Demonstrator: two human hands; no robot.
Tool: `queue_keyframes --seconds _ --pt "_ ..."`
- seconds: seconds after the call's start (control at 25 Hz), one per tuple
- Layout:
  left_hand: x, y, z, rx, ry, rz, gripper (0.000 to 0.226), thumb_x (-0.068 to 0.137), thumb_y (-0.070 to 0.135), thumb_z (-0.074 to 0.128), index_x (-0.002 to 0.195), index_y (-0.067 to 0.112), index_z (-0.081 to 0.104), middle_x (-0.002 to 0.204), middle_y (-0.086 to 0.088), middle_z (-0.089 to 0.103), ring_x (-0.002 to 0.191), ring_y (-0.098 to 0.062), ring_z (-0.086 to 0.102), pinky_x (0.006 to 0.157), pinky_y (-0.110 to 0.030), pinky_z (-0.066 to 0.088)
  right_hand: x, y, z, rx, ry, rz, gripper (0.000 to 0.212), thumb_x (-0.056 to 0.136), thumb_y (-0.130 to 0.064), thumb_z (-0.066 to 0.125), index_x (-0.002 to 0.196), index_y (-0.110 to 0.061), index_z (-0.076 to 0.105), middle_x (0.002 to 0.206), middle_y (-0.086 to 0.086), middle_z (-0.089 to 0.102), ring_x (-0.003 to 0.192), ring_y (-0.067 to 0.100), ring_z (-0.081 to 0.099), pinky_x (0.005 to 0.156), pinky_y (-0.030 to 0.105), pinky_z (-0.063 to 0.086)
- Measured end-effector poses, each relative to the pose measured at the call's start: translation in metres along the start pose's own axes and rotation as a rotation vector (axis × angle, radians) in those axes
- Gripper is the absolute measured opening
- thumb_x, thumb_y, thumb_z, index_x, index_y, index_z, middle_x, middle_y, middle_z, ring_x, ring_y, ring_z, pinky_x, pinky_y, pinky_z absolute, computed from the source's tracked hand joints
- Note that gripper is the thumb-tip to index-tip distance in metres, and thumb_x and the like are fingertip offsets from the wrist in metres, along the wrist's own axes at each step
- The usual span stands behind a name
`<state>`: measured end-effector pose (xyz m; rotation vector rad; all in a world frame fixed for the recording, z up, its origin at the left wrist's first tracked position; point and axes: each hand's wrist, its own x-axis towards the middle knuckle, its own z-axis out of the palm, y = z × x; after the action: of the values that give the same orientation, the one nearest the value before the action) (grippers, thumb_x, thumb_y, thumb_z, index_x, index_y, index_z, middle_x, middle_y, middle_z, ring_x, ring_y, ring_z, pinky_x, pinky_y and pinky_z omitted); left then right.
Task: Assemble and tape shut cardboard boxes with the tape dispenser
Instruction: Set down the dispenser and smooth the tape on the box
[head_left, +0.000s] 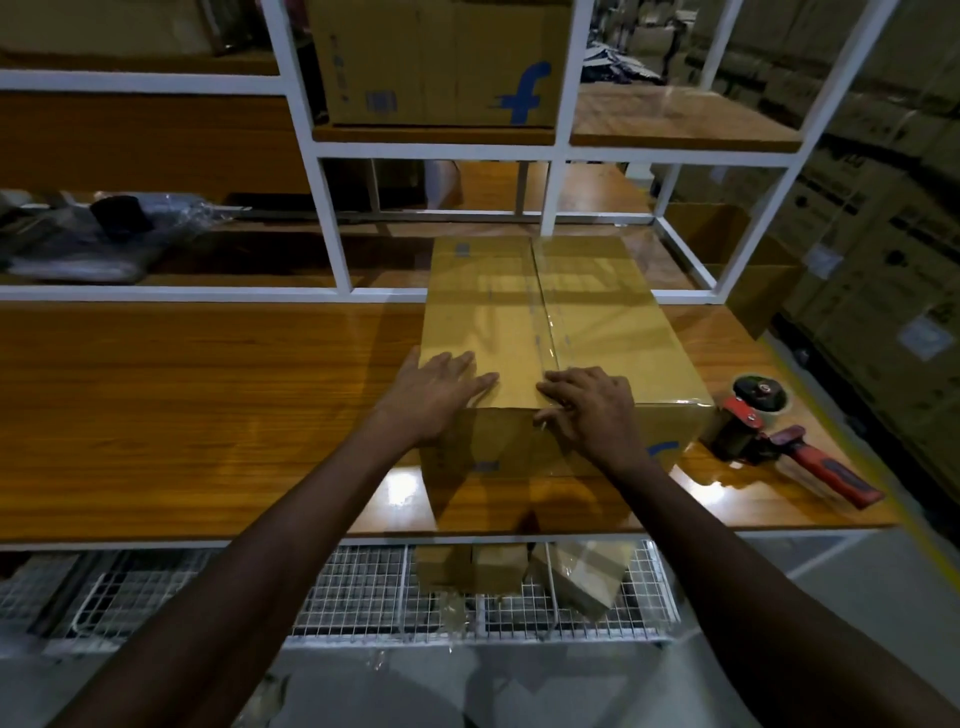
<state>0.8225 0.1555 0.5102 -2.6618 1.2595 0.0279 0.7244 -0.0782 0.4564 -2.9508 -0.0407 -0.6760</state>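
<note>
A closed cardboard box (597, 312) lies on the wooden table (182, 415), its top seam covered by a strip of clear tape running away from me. My left hand (439, 387) rests flat on the box top near its front left corner. My right hand (587, 410) presses the tape over the front top edge at the seam, fingers spread and slightly bent. The red-handled tape dispenser (779, 441) lies on the table just right of the box, held by neither hand.
A white metal shelf frame (332, 208) stands behind the box, with a printed cardboard box (441, 62) on an upper shelf. Plastic-wrapped items (104, 234) sit at far left. Under the table a wire basket (363, 592) holds small boxes. Stacked cartons (883, 182) fill the right side.
</note>
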Motion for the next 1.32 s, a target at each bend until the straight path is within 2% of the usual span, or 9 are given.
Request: queue_keyframes --seconds 0.12,0.28,0.36,0.52,0.68,0.84,1.0,1.16,1.32 --pt "0.026 0.026 0.003 -0.026 0.107 0.118 0.074 0.096 0.060 0.037 0.155 0.032 0.004 0.163 -0.006 0.012 0.148 -0.027 0.016 0.116 -0.052 0.018 -0.005 -0.002 0.009 -0.038 0.029 0.010 0.042 0.087 -0.051 0.053 0.120 -0.028 0.066 0.126 -0.007 0.065 0.115 0.023 0.058 0.084 0.040 0.041" --pt "0.046 0.037 0.021 0.033 0.110 0.125 0.070 0.095 0.066 0.016 0.155 0.034 -0.002 0.164 -0.003 0.006 0.149 -0.026 0.011 0.116 -0.049 0.019 -0.006 0.017 -0.006 -0.046 -0.017 -0.063 0.053 0.086 -0.061 0.044 0.126 -0.030 0.062 0.133 -0.007 0.061 0.124 0.024 0.054 0.093 0.046 0.039" --pt "0.048 0.033 0.025 0.011 0.126 0.129 0.067 0.095 0.066 0.018 0.154 0.038 -0.001 0.164 -0.002 0.005 0.149 -0.026 0.010 0.116 -0.050 0.019 -0.013 0.042 -0.020 -0.024 0.061 0.019 0.054 0.084 -0.063 0.046 0.122 -0.030 0.065 0.131 -0.006 0.063 0.122 0.025 0.053 0.096 0.046 0.037" --pt "0.052 0.046 0.018 -0.067 0.148 0.087 0.074 0.091 0.065 0.038 0.153 0.036 0.010 0.162 -0.004 0.011 0.147 -0.025 0.014 0.114 -0.051 0.018 -0.027 0.079 -0.024 -0.024 0.123 0.103 0.053 0.084 -0.065 0.047 0.108 -0.026 0.073 0.115 -0.006 0.070 0.105 0.023 0.060 0.086 0.041 0.041" --pt "0.084 0.087 0.001 -0.010 0.206 0.134 0.079 0.087 0.072 0.026 0.153 0.031 0.015 0.161 -0.003 0.017 0.146 -0.023 0.020 0.112 -0.051 0.022 -0.032 0.081 -0.003 -0.048 0.182 0.028 0.041 0.090 -0.057 0.058 0.107 -0.022 0.073 0.114 -0.003 0.071 0.101 0.025 0.064 0.083 0.041 0.044" --pt "0.100 0.102 -0.005 0.029 0.203 0.167 0.076 0.089 0.073 0.018 0.148 0.028 0.033 0.156 -0.001 0.033 0.140 -0.021 0.033 0.104 -0.043 0.036 -0.032 0.092 -0.015 -0.048 0.105 -0.048 0.043 0.090 -0.058 0.051 0.114 -0.027 0.069 0.122 -0.006 0.068 0.110 0.023 0.061 0.088 0.042 0.040" --pt "0.096 0.113 -0.004 0.068 0.200 0.135 0.068 0.093 0.062 0.031 0.148 0.022 0.032 0.158 -0.006 0.028 0.142 -0.024 0.029 0.111 -0.045 0.031 -0.038 0.129 -0.041 -0.075 0.081 0.013 0.045 0.083 -0.066 0.048 0.109 -0.036 0.069 0.122 -0.015 0.065 0.115 0.020 0.056 0.092 0.044 0.029" --pt "0.099 0.139 -0.009 0.054 0.215 0.051 0.063 0.087 0.055 0.046 0.138 0.018 0.042 0.151 -0.013 0.037 0.136 -0.030 0.036 0.110 -0.051 0.028 -0.050 0.143 -0.035 -0.032 0.091 0.048 0.038 0.084 -0.060 0.055 0.106 -0.033 0.071 0.114 -0.013 0.068 0.106 0.018 0.059 0.090 0.045 0.032" --pt "0.115 0.161 -0.021 0.077 0.222 0.060 0.065 0.078 0.061 0.039 0.129 0.022 0.045 0.143 -0.010 0.043 0.128 -0.028 0.042 0.102 -0.049 0.034 -0.045 0.144 -0.054 0.075 -0.022 0.046 0.037 0.084 -0.059 0.060 0.111 -0.035 0.069 0.119 -0.014 0.067 0.110 0.016 0.058 0.092 0.043 0.037"
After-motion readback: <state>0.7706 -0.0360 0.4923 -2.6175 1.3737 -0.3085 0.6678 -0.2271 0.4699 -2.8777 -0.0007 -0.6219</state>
